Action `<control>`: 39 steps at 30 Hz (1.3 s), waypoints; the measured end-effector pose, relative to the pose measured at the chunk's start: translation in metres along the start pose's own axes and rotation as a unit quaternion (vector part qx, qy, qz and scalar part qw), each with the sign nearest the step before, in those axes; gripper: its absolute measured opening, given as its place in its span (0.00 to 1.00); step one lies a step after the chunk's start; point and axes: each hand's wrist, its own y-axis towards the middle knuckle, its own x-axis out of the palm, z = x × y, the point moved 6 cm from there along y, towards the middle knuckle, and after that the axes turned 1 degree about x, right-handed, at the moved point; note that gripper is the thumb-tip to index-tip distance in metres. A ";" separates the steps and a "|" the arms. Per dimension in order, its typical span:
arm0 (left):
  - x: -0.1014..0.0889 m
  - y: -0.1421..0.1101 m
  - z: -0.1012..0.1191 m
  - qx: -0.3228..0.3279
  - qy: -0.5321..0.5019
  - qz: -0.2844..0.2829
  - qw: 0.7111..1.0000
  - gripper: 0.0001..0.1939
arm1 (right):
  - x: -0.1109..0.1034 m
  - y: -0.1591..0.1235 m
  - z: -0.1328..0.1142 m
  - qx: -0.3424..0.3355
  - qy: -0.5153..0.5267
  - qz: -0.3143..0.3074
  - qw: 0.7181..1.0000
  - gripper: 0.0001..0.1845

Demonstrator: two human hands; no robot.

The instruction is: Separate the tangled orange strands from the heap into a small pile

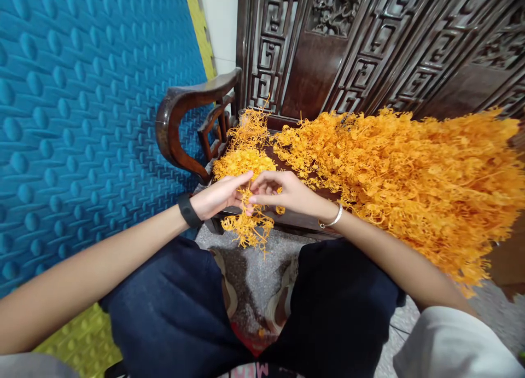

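Both hands meet at the bench's front edge: left hand and right hand pinching one orange sprig (wispy, feather-light, likely snaggy). Best gripped by its stem, I'd say; the big heap sits alongside.

Large heap of orange curly plastic sprigs cut off at right edge | dark carved wooden surface mostly buried beneath | right hand fingertips hidden behind small orange sprig cluster
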 end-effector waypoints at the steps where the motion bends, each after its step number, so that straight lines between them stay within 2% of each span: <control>1: 0.001 0.000 0.000 -0.003 -0.001 -0.005 1.000 0.19 | 0.002 0.000 0.000 -0.005 -0.009 -0.002 1.000 0.11; 9: 0.006 -0.001 0.001 0.005 0.001 -0.032 0.999 0.16 | 0.005 -0.003 -0.005 -0.001 -0.038 0.021 0.999 0.10; 14: 0.006 -0.001 0.000 0.014 0.005 -0.049 0.999 0.17 | 0.006 -0.004 -0.014 -0.056 -0.060 0.000 0.997 0.03; 16: 0.008 -0.002 0.003 0.023 0.011 -0.052 0.998 0.18 | 0.004 -0.004 -0.017 -0.070 -0.067 0.010 0.995 0.03; 19: 0.006 -0.004 0.011 0.036 0.029 -0.020 0.999 0.16 | -0.003 -0.004 -0.016 -0.080 -0.038 0.049 0.995 0.04; 22: 0.002 -0.008 0.014 0.021 0.065 0.009 0.998 0.13 | -0.012 -0.003 -0.010 -0.080 0.026 0.081 0.993 0.05; 27: 0.000 -0.010 0.014 0.015 0.104 0.012 0.994 0.11 | -0.017 -0.003 -0.004 -0.063 0.067 0.066 0.994 0.07; 33: 0.002 -0.007 0.011 0.029 0.061 -0.013 0.998 0.13 | -0.010 -0.004 -0.013 -0.105 -0.003 0.033 0.994 0.12; 39: 0.003 -0.007 0.009 0.026 0.025 -0.026 0.999 0.16 | -0.008 -0.004 -0.010 -0.109 -0.070 0.053 0.990 0.13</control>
